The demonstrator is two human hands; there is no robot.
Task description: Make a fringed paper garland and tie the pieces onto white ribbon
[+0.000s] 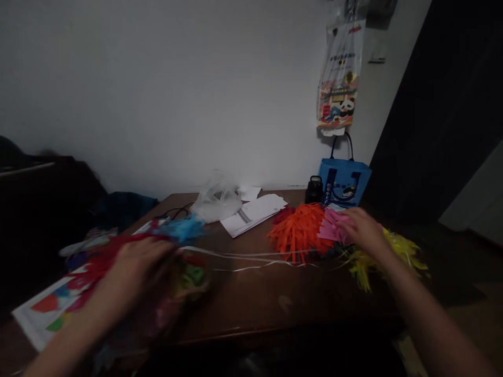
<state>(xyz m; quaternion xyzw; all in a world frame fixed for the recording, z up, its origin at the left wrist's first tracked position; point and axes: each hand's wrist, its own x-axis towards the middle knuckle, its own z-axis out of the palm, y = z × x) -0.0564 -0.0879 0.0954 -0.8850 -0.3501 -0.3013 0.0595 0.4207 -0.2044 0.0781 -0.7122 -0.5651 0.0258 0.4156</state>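
At the right, my right hand (363, 230) pinches a pink fringed bundle (333, 226). An orange fringed pom-pom (294, 228) lies just left of it, and a yellow one (404, 254) spreads beneath my right wrist. My left hand (145, 262) is curled over red fringe (106, 254) at the left; motion smears its fingers, and what they hold, if anything, is hidden. Blue fringe (181, 228) lies beyond it, with a blurred multicoloured heap (192, 276) at its side. Thin white ribbons (243, 256) stretch across the table between the two sides.
On the brown table (251, 303), a clear plastic bag (218, 199) and white papers (255, 213) lie toward the wall. A black object (314, 189) and a blue tote bag (346, 180) stand at the back right. A printed bag (338, 89) hangs above them.
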